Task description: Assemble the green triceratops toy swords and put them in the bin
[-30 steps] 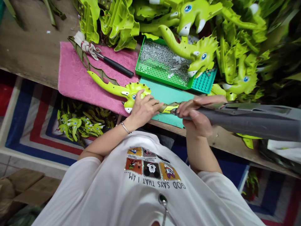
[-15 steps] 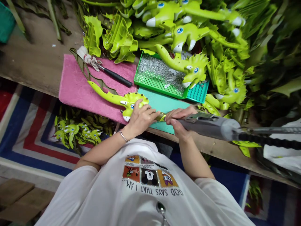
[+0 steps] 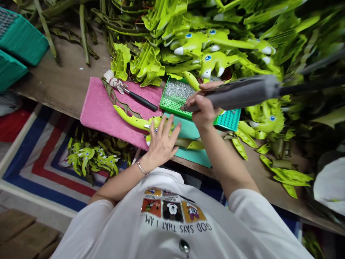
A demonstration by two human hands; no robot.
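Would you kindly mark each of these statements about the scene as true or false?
1. The left hand rests on a toy dinosaur. True.
2. The right hand grips a gray tool. True.
3. The black-handled tool lies on the teal board. False: it lies on the pink towel.
4. The bracelet is on the right arm. False: it is on the left.
5. The green tray holds small metal pieces. True.
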